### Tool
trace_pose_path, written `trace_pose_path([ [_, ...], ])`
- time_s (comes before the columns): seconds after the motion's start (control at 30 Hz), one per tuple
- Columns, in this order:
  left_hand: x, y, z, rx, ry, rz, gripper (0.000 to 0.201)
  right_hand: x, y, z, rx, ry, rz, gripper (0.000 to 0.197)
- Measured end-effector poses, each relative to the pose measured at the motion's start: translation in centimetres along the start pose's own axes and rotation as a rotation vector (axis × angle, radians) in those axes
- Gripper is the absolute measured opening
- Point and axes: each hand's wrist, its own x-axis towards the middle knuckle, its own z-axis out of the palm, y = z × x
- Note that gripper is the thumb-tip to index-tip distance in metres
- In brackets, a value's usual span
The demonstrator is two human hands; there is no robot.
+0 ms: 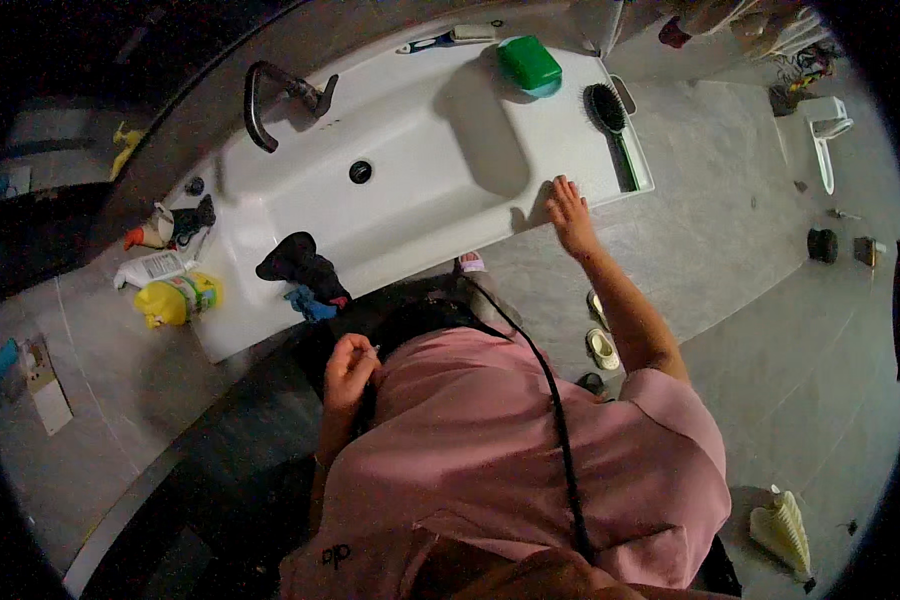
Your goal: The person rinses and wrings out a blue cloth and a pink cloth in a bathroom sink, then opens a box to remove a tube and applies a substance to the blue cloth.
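Observation:
My right hand (570, 215) is open, its fingers stretched out on the front rim of a long white sink (410, 235). Nearest to it is a black-bristled hairbrush (607, 112) with a green handle, lying at the sink's right end. My left hand (348, 368) is held by my waist in front of the sink, its fingers curled together; whatever they may hold is too small to make out. Just beyond it, a crumpled black cloth (305, 265) hangs over the sink's front rim, with a small blue cloth (312, 304) below it.
A dark faucet (270, 105) and a green soap box (530, 65) stand along the sink's back. At its left end are a yellow package (177, 299), a white bottle (152, 267) and a red-tipped bottle (145, 236). Pale slippers (602, 348) lie on the floor.

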Motion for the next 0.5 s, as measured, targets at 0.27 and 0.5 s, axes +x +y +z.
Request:
trace_pose_path([
  [0.27,0.6,0.1,1.8,0.056,-0.051,0.006,0.003,-0.1,4.0,-4.7,1.247,0.007,0.207,0.061],
  [0.5,0.7,0.3,3.4,0.032,-0.078,0.008,0.005,-0.3,5.4,1.5,0.567,0.214,0.112,0.054],
])
